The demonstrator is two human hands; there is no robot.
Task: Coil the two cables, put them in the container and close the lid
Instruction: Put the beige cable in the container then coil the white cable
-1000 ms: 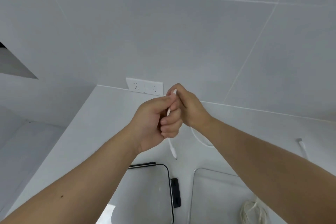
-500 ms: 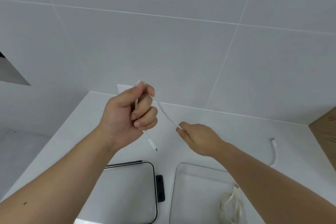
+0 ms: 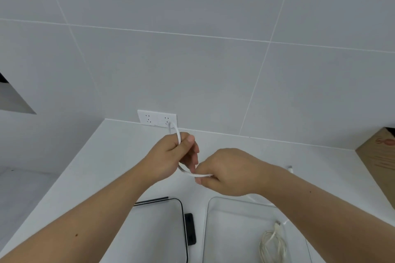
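Note:
My left hand [image 3: 171, 156] pinches a thin white cable [image 3: 176, 132] that arches in a loop above its fingers. The same cable runs from under that hand to my right hand [image 3: 228, 172], which grips it just to the right. Its far plug end [image 3: 290, 168] lies on the counter behind my right forearm. A second white cable [image 3: 272, 243] lies coiled inside the clear container [image 3: 210, 220] at the bottom right. The container's lid [image 3: 159, 230], clear with a dark rim and a black latch [image 3: 190, 228], lies flat to its left.
A white counter [image 3: 111, 156] meets a grey tiled wall with a double socket [image 3: 157, 118] behind my hands. A cardboard box [image 3: 378, 162] stands at the right edge. The counter drops off on the left.
My right hand has come back up and left, close to the left hand, and a new loop of cable now stands over the left fingers. The dangling plug under the left hand is gone from sight.

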